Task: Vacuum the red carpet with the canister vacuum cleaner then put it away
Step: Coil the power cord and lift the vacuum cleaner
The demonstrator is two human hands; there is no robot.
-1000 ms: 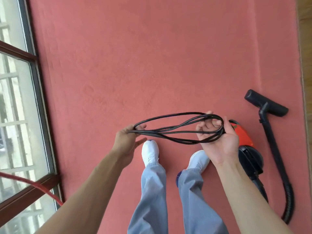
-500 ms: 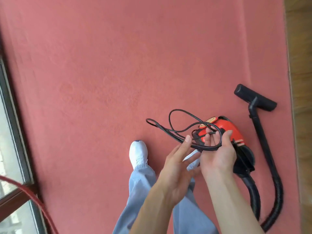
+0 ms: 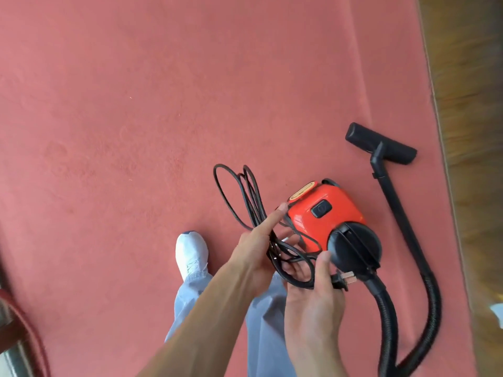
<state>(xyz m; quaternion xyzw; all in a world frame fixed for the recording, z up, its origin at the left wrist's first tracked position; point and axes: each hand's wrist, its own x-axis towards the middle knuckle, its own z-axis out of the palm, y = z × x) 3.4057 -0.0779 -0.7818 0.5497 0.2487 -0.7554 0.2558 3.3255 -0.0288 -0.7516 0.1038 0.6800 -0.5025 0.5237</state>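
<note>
Two bare hands meet over the bundle of thin, smooth black power cord (image 3: pixel 253 202), low in the head view. The left hand (image 3: pixel 253 248) is almost flat: its index finger (image 3: pixel 272 217) lies straight across the gathered strands and the other fingers show beneath them, only slightly bent, so the cord rests against them rather than being clenched. From there several long narrow loops stand up and away over the carpet. The right hand (image 3: pixel 313 300) lies palm up just beside it, thumb curled down onto the lower, rounder coil, gripping it; the black moulded plug (image 3: pixel 345 278) with its flat metal prongs sticks out past the thumb. Right behind the fingertips sits the glossy red plastic canister vacuum cleaner (image 3: pixel 343 208), boxy with rounded corners, a black rocker switch (image 3: pixel 321 209) on top and a round black front cap (image 3: pixel 353 246). A thick ribbed black hose (image 3: pixel 432 303) leaves that cap, curves down and back up, and joins a straight, rigid black wand (image 3: pixel 394 202) ending in a flat, bar-shaped black floor nozzle (image 3: pixel 381 144). All of it lies on the matte, short-piled red carpet (image 3: pixel 136 104), near its right edge, where a brown wooden floor (image 3: pixel 468 104) begins. A white shoe (image 3: pixel 192 254) and loose grey-blue trousers (image 3: pixel 266 336) show below the arms.
</note>
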